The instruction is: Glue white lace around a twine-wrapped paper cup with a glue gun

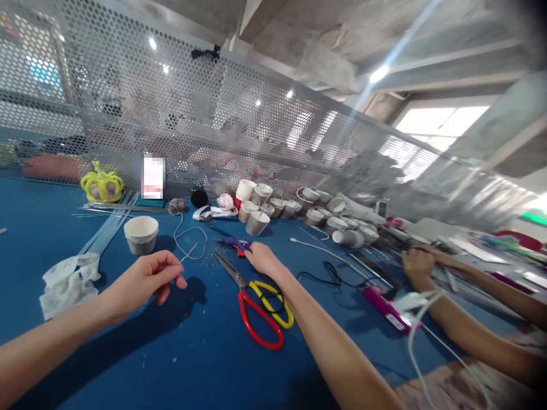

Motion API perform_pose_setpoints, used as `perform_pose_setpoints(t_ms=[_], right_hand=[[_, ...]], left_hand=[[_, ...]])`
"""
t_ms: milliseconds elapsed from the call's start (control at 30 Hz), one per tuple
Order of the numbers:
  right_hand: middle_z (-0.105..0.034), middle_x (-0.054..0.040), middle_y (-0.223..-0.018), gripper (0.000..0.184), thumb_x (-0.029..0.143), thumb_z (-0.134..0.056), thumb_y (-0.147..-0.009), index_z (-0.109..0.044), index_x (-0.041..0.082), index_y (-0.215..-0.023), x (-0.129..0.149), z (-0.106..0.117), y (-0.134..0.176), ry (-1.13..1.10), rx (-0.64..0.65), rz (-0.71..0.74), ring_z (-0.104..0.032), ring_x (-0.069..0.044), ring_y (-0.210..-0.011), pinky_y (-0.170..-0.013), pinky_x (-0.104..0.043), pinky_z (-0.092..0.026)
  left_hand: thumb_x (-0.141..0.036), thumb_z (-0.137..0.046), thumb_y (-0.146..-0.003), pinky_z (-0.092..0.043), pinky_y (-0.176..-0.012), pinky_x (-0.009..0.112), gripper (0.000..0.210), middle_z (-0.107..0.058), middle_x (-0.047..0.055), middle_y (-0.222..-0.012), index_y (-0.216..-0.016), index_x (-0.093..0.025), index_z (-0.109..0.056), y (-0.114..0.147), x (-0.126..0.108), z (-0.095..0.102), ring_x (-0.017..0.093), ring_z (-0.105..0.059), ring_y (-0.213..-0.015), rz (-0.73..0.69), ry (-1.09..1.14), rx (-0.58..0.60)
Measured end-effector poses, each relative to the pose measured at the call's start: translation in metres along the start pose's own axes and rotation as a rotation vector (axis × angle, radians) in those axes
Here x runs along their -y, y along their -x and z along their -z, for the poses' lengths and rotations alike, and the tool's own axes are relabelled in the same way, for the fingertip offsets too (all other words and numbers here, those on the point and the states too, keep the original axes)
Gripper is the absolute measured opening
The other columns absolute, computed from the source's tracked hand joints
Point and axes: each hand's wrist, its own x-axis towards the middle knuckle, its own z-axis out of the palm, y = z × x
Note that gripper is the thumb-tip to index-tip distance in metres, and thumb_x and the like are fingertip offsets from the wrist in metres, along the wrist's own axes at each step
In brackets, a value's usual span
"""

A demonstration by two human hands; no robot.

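Observation:
Between the thumb and fingers of my left hand [160,276] is the tip of a thin grey cord [191,229], which loops back over the table to a small grey yarn ball [176,205]. My right hand [265,259] is closed around a blue glue gun [233,242] with an orange trigger, its nozzle pointing left. Just below it lie large scissors [245,285] with one red and one yellow handle loop, blades slightly apart. A grey paper-wrapped cup [141,234] stands upright beyond my left hand.
Many small grey cups [257,223] crowd the table's back along a perforated metal screen [256,142]. Crumpled white paper [70,282] and clear glue sticks [106,228] lie left. At right are a purple power strip [388,310], cables and a co-worker's hands [416,267].

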Motion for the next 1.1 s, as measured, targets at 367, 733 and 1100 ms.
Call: perform_pose_setpoints(t_ms=[367, 733, 1100], right_hand=[[-0.059, -0.0025, -0.072, 0.016, 0.024, -0.050, -0.084, -0.057, 0.010, -0.089, 0.000, 0.028, 0.020, -0.641, -0.045, 0.056, -0.058, -0.011, -0.063, -0.062, -0.026, -0.049], [-0.047, 0.0047, -0.047, 0.020, 0.033, -0.052, -0.078, -0.059, 0.015, -0.082, 0.042, 0.032, 0.101, -0.841, -0.085, 0.496, -0.043, -0.009, -0.042, -0.044, -0.022, -0.038], [-0.064, -0.0043, -0.070, 0.017, 0.034, -0.054, -0.079, -0.065, 0.022, -0.074, 0.031, 0.009, 0.106, -0.325, -0.399, 0.618, -0.061, -0.023, -0.074, -0.070, -0.035, -0.050]], left_hand=[[-0.047, -0.056, -0.073, -0.017, -0.040, 0.019, 0.032, -0.055, -0.004, -0.059, -0.075, -0.015, -0.051, -0.001, 0.000, 0.001, 0.002, -0.028, -0.039, -0.009, 0.087, 0.017], [-0.049, -0.052, -0.074, -0.025, -0.040, 0.019, 0.033, -0.060, -0.003, -0.052, -0.074, -0.016, -0.049, 0.003, -0.005, -0.003, 0.006, -0.038, -0.037, -0.034, 0.051, -0.007], [-0.050, -0.050, -0.072, -0.022, -0.039, 0.018, 0.032, -0.053, -0.005, -0.043, -0.072, -0.018, -0.049, 0.006, -0.012, -0.001, 0.006, -0.031, -0.036, -0.037, -0.053, -0.067]])
